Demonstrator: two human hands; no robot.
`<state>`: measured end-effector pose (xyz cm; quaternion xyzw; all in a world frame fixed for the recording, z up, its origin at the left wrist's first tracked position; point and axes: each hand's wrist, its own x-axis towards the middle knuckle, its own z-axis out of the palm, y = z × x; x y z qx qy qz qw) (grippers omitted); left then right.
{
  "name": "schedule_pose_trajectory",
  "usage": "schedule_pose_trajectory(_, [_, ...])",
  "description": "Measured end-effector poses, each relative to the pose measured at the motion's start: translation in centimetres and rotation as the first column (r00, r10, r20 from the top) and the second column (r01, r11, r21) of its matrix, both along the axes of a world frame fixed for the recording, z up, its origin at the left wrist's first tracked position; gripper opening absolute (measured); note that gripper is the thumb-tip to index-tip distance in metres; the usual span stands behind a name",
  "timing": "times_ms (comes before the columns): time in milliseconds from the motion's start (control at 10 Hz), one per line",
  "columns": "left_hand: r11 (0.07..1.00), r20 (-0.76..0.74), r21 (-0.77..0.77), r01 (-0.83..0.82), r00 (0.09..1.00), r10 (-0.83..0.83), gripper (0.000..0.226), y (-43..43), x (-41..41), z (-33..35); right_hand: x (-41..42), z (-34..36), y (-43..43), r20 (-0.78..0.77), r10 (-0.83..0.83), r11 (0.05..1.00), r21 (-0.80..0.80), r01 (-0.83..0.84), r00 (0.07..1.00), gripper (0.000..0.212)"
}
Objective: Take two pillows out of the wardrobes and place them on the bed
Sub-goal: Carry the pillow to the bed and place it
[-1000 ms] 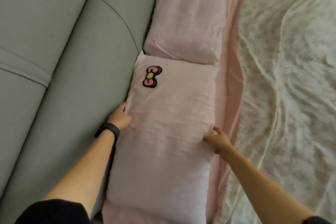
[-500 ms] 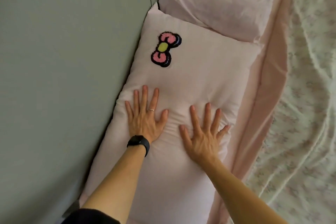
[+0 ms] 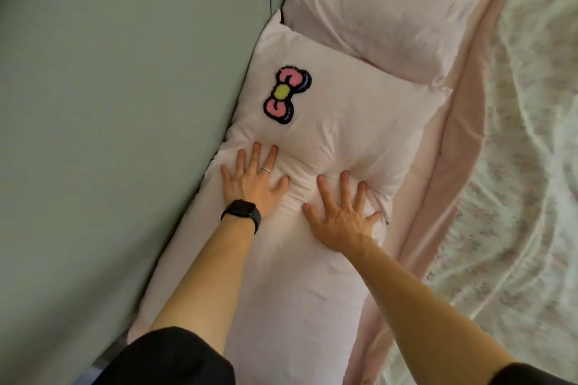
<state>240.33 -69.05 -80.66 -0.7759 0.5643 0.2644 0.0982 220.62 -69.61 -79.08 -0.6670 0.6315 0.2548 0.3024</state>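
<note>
A pale pink pillow (image 3: 353, 109) with a pink bow patch lies on the bed against the headboard. A second pale pink pillow (image 3: 387, 6) lies just beyond it, their ends touching. My left hand (image 3: 253, 181) presses flat on the near pillow, fingers spread, a black watch on the wrist. Beside it my right hand (image 3: 341, 212) also presses flat with fingers apart, and the fabric bunches into creases between the two hands. Neither hand grips anything.
A grey-green padded headboard (image 3: 125, 134) fills the left side. A pink sheet (image 3: 463, 166) runs along the pillows' right edge, and a rumpled floral cover (image 3: 525, 197) spreads over the bed on the right.
A second ago my hands held the near pillow's two sides. They moved onto its top, palms flat, and now press deeper, wrinkling the fabric. The view has come closer.
</note>
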Motion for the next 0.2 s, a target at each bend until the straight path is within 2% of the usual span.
schedule_pose_trajectory(100, [0.995, -0.045, 0.089, -0.037, 0.998, 0.041, 0.07, 0.6, -0.3, 4.9, -0.5, 5.8, -3.2, 0.011, 0.085, 0.977, 0.193, -0.086, 0.996, 0.077])
schedule_pose_trajectory(200, [0.985, -0.081, 0.163, -0.054, 0.994, 0.068, 0.068, 2.4, -1.2, 9.8, -1.9, 11.4, -3.6, 0.096, 0.134, 0.971, 0.184, -0.15, 0.986, 0.066])
